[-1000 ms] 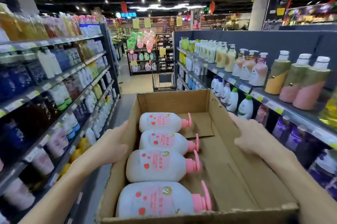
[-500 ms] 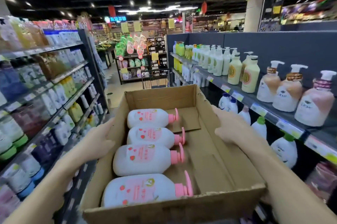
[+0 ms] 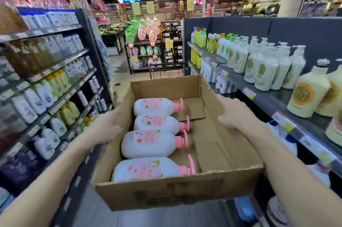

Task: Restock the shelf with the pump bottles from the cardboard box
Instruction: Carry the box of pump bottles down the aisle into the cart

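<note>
Setting: a shop aisle, stocked shelving on both sides.
Cardboard box: open-topped, carried at chest height between both hands, clear of the floor.
Pump bottles: four white ones with pink pumps, lying on their sides in a row along the box's left half (pumps pointing right); the right half is bare cardboard.
Left hand: pressed flat against the box's left wall, fingers wrapped around the outside.
Right hand: closed over the right wall's top edge.
Shelf: at the right, just beside the box, holding upright cream and green pump bottles.
</note>
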`<state>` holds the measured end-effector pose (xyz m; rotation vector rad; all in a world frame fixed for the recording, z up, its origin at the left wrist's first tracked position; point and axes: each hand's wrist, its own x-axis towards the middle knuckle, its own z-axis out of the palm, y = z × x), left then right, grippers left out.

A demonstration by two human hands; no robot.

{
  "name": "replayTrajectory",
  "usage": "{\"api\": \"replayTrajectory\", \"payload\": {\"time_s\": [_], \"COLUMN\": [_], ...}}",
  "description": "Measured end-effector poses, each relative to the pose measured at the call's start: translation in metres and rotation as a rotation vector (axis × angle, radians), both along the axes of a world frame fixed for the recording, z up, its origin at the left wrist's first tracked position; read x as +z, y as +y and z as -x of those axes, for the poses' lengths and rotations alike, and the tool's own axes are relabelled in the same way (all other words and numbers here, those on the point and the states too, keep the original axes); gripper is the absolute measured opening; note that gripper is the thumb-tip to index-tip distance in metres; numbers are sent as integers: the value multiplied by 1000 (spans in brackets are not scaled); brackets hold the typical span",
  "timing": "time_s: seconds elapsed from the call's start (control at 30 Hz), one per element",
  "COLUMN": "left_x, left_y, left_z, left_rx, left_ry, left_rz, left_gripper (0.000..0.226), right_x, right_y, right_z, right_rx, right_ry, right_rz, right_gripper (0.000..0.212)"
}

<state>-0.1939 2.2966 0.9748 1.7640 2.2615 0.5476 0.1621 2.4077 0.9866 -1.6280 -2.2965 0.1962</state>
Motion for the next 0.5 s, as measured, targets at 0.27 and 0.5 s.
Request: {"api": "replayTrajectory", "payload": {"time_s": [0.27,0.5], "left_x": [-15,-8], "left_y": [228,404], "left_z": [73,122], "left_rx": [-42,-67], "left_ry": [13,-10], "left_rz": [-20,-16], "left_gripper": [81,81], "right_x": [-10,-20], "right_y": [218,391], "right_z": [72,120], "right_rx": [59,42], "right_ry": [33,86], "right_rz": [13,-27], "right_gripper": [81,73]}}
